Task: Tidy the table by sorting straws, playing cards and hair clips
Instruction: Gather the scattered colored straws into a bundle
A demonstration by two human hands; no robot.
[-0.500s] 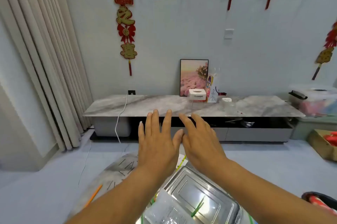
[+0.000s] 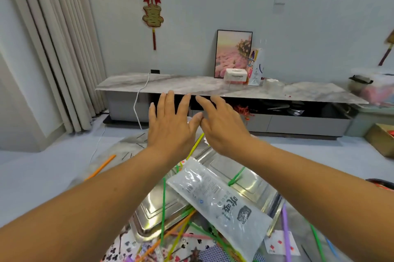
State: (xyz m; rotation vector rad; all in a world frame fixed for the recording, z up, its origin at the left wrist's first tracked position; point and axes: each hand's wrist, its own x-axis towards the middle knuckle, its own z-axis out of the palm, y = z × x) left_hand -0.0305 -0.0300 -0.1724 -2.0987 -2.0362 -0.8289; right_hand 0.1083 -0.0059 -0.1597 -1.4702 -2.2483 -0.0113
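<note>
Mid-frame, your left hand (image 2: 170,131) and right hand (image 2: 223,131) hover flat, fingers spread, holding nothing. Straws (image 2: 163,208), playing cards (image 2: 281,244) and a plastic bag (image 2: 221,200) pile over the steel tray (image 2: 251,189) at lower centre; hair clips not clearly visible. Risk: grabbing blindly drags tangled straws and scatters cards off the table (image 2: 128,146).

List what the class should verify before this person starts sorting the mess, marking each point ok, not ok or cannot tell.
1. Both hands free: left hand and right hand open, holding nothing: ok.
2. Metal tray clear: plastic bag and green straw lie on it: not ok.
3. Playing cards visible: ok.
4. Straws gathered: orange straw lies apart: not ok.
5. Hair clips located: cannot tell.
</note>
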